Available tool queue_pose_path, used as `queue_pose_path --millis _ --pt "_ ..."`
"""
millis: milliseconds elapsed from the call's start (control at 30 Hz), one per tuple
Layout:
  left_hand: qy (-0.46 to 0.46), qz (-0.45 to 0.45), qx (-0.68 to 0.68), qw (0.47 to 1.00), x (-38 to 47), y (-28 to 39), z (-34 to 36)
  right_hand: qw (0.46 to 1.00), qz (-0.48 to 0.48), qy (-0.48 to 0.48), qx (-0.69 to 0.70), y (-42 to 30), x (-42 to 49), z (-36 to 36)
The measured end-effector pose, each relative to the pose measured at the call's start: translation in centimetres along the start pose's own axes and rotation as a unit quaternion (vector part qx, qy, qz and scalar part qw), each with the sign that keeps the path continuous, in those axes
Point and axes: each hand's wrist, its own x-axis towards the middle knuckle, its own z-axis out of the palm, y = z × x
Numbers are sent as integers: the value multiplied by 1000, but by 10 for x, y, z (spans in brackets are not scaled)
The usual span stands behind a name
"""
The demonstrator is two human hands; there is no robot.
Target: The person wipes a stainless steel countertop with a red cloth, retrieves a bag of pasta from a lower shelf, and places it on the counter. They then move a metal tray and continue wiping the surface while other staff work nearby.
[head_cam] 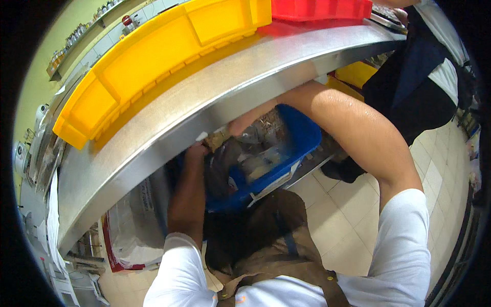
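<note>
Under the overhanging steel table, both my arms reach into a blue plastic bin (307,144). My left hand (197,149) is closed at one end of a tan packet (218,140), beside a small white piece (201,136). At the packet's other end is my right hand (242,124); the blur hides whether its fingers grip it. A dark plastic bag (222,165) hangs below the packet. Clear plastic bags (261,163) lie within the bin, and brown shredded-looking material (270,124) shows at its far side.
The steel table's edge (184,130) curves just above my forearms. On top stand a yellow crate (153,73) and a red crate (322,9). A person in dark clothing (406,88) stands close by on the right. Left of the bin is a clear plastic-covered container (134,234).
</note>
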Motion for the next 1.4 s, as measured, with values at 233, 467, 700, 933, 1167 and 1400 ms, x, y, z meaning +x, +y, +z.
queue_pose_path --millis 233,467,700,933,1167,1400 --pt "142 29 113 983 -196 -17 80 1000 0 2 0 7 7 -1" --pt "111 80 77 988 -394 -71 112 1000 -4 -2 -22 -6 24 0" --pt "100 119 119 981 -505 -134 45 982 -134 128 -40 -20 8 89" --pt "147 150 101 973 -521 -147 46 969 -122 214 -31 52 -13 206" --pt "94 209 81 970 -500 -127 80 667 -151 161 712 -79 -60 258" --pt "-114 207 205 950 -468 -86 139 448 -3 143 883 -80 -58 307"
